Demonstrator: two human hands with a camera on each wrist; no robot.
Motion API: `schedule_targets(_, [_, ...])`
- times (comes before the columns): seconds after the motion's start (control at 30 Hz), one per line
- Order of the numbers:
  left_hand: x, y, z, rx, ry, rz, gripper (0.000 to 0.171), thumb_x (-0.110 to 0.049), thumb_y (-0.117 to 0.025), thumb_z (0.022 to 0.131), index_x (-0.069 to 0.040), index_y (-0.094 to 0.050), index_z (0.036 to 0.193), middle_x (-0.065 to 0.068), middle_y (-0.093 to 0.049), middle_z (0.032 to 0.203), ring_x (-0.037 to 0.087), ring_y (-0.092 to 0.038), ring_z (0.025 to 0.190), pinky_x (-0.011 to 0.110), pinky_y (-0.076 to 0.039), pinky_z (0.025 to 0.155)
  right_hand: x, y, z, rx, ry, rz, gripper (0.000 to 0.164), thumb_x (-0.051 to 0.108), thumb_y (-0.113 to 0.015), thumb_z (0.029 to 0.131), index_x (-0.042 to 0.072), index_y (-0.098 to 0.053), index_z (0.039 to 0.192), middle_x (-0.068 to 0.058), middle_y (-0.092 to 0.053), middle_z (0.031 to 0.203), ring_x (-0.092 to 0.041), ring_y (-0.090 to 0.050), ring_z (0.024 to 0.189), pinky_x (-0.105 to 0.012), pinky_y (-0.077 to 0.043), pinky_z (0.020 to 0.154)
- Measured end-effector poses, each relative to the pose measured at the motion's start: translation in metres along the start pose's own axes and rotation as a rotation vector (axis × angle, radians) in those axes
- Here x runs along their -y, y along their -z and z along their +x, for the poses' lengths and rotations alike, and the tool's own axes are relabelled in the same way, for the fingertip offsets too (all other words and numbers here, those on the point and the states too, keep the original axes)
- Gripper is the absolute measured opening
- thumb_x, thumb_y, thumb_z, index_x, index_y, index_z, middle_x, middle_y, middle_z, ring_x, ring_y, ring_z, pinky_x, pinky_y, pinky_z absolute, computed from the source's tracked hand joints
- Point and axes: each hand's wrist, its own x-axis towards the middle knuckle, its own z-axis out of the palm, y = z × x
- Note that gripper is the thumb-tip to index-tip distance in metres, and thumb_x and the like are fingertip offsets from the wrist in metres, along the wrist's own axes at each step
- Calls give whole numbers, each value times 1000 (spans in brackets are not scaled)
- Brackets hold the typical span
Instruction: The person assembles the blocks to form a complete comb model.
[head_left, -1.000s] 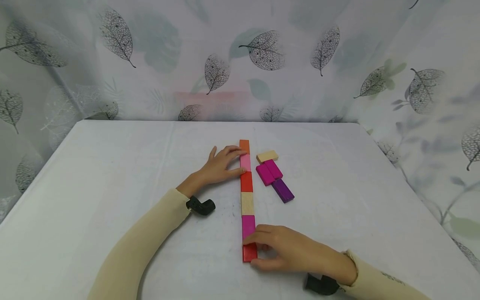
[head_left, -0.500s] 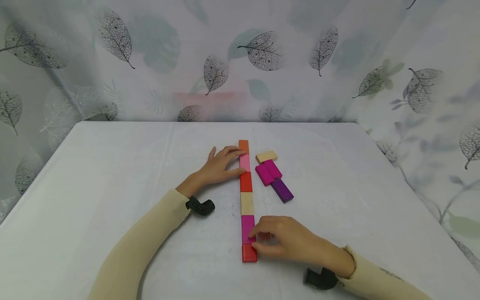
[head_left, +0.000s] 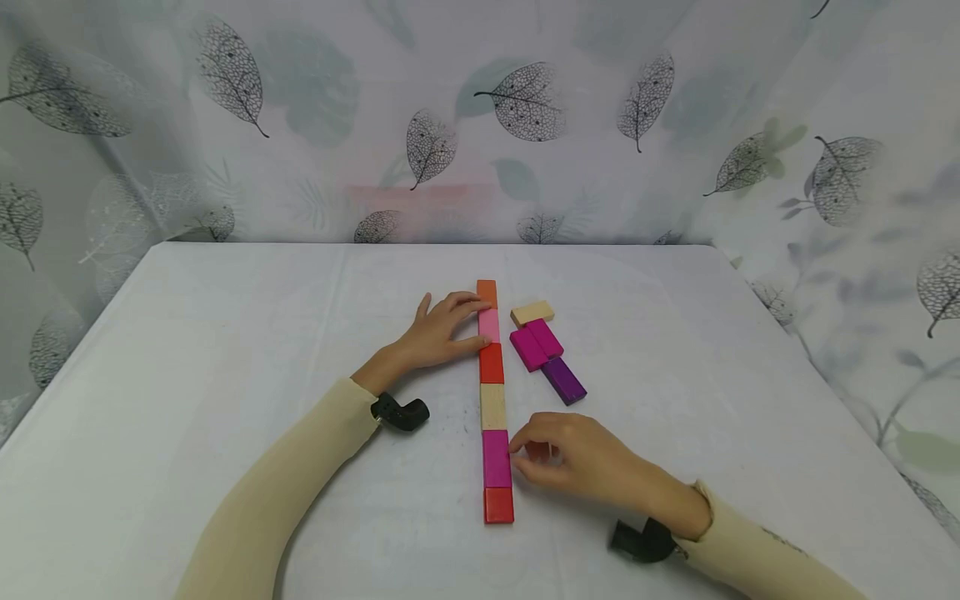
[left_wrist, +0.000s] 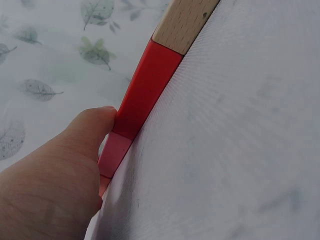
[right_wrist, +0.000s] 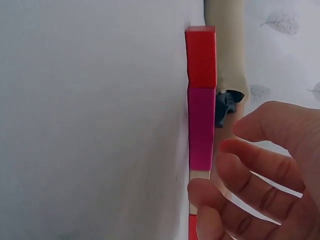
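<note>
On the white table [head_left: 360, 508] lies a straight row of blocks [head_left: 492, 407]. The right hand [head_left: 577, 450], fingers loosely bent, narrow gap to the thumb, holds nothing just beside the magenta block [head_left: 497, 460]; the left hand [head_left: 442, 335], fingers spread, touches the row at the pink block [head_left: 488, 326]

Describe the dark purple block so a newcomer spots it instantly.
On the white table, find the long row of blocks, then the cluster right of it in the head view. The dark purple block is the cluster's piece nearest the camera, darker than the two magenta blocks beyond it.
</note>
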Motion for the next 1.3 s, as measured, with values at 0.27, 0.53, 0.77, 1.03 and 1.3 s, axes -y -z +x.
schedule_targets(0.27, [-1,1,0,2,2,-8,60,-44,-62,93,-20,-46,146,5,-37,151,23,-32,142,61,3,115,-10,4,3,-100,14,-32,10,16,-72,86,14,-72,96,12,-61,85,-3,-55,74,-19,-49,63])
schedule_targets(0.53, [0,1,-1,5,4,-9,60,-44,-61,93,-21,-46,146,4,-37,150,21,-33,141,60,4,115,-20,9,4,-154,-1,-36,11,12,-73,86,12,-71,96,8,-61,87,-5,-55,73,-20,-50,64])
schedule_targets(0.77, [1,1,0,7,4,-8,60,-45,-61,93,-21,-46,146,4,-37,151,21,-32,142,60,4,115,-25,12,5,-189,-100,-71,10,11,-73,84,12,-72,94,10,-57,77,-7,-53,70,-21,-48,61])
schedule_targets(1.03, [0,1,-1,11,2,-15,60,-44,-61,93,-22,-45,146,3,-37,151,20,-32,142,60,5,115,-36,16,6,-299,-76,-68,11,4,-73,82,11,-71,91,7,-57,79,-10,-53,71,-23,-49,63])
schedule_targets(1.3, [1,1,0,18,7,-13,60,-44,-61,93,-22,-45,146,3,-36,151,20,-31,142,59,5,115,-42,19,9,-337,-101,-57,10,4,-73,82,5,-72,92,-2,-58,81,-15,-53,72,-26,-51,63])
